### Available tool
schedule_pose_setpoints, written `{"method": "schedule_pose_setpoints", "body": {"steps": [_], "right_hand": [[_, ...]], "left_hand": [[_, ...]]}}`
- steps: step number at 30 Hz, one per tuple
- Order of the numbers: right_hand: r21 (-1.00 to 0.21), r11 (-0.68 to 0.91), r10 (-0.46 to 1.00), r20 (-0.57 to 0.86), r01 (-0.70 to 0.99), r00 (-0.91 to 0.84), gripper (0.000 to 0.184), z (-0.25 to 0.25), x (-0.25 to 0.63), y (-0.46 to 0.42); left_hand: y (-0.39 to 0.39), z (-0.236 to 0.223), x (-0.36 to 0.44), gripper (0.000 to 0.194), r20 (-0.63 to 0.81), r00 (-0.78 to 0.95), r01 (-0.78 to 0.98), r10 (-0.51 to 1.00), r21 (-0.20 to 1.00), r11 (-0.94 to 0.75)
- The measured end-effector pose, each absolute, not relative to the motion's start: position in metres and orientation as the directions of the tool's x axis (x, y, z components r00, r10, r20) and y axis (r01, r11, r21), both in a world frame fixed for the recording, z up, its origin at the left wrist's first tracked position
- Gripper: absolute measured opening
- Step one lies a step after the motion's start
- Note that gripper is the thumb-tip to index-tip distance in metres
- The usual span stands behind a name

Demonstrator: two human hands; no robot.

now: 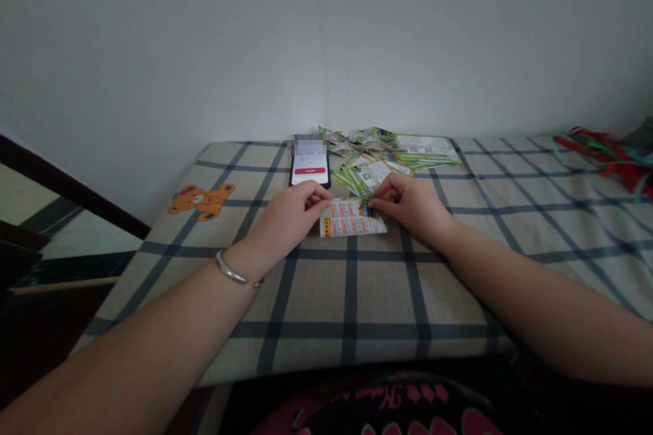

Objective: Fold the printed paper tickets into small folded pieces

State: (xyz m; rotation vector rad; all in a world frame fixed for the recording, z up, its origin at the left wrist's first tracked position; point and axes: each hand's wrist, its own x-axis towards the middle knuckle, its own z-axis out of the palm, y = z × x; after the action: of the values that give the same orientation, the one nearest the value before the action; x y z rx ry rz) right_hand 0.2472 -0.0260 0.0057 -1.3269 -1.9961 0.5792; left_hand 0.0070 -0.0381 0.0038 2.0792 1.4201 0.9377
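Observation:
Both my hands pinch a small printed paper sheet (352, 219), white with orange-red blocks and a yellow strip down its left side. My left hand (298, 211), with a silver bangle at the wrist, grips the sheet's upper left corner between thumb and fingers. At the upper right, my right hand (408, 207) has thumb and forefinger closed on the edge, beside a dark blue and orange patch. Just behind the sheet lie several fanned green and white cards (364, 175). A phone (310, 166) with a lit screen rests beyond my left hand.
Crumpled green wrappers (362, 141) and a flat stack of green-edged cards (427, 149) lie along the wall. An orange bear cutout (201, 202) is on the checked tablecloth (326, 306) at left. Red and green ribbons (607, 156) lie at the far right.

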Motion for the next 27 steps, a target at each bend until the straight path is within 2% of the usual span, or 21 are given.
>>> {"method": "schedule_pose_setpoints", "body": {"steps": [9,20,24,27], "right_hand": [[-0.638,0.401,0.916,0.273,0.657,-0.294,0.011,0.0053,0.2445,-0.0267],[-0.543,0.461,0.887,0.296,0.702,-0.354,0.007,0.0045,0.2411,-0.0264],[-0.499,0.485,0.874,0.309,0.718,-0.375,0.006,0.0042,0.2404,-0.0271],[-0.408,0.517,0.850,0.345,0.752,-0.397,0.006,0.0051,0.2402,-0.0264]], "left_hand": [[-0.0402,0.0100,0.0084,0.010,0.327,0.297,0.720,0.897,0.540,-0.436],[-0.0353,0.0052,0.0093,0.008,0.374,0.409,0.805,0.833,0.283,-0.522],[-0.0346,0.0042,0.0088,0.007,0.383,0.423,0.810,0.821,0.247,-0.532],[-0.0356,0.0046,0.0090,0.008,0.374,0.430,0.811,0.822,0.241,-0.534]]}}
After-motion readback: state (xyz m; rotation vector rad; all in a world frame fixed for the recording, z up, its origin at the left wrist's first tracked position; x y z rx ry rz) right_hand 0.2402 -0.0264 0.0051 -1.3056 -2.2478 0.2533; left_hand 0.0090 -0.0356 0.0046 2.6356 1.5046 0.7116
